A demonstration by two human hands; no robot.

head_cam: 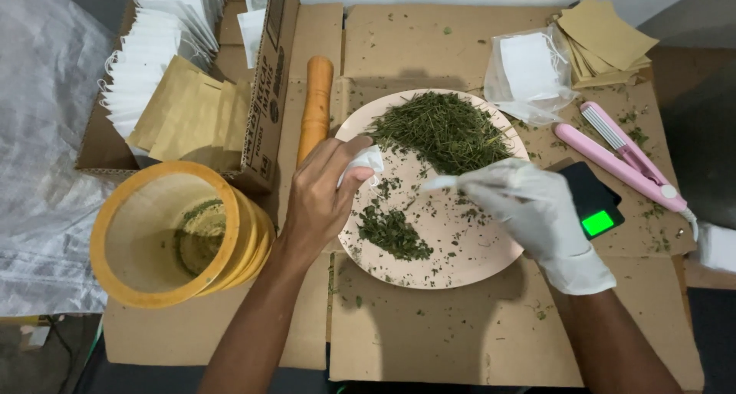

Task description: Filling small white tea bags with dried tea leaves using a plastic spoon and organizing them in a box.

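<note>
White little bag (366, 162), soft and light, is pinched at its top by the bare left hand (326, 198); gloved right hand (529, 206) pinches a small scoop (438, 183) over dry leaves (443, 129) nearby

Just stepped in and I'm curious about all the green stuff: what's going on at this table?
A person works over a pale plate of dried green herb. The bare left hand pinches a small white sachet above the plate, and the gloved right hand holds a small white scoop next to it. A smaller heap of herb lies near the plate's front. A pink sealer, a small scale and a yellow sieve sit around it.
</note>
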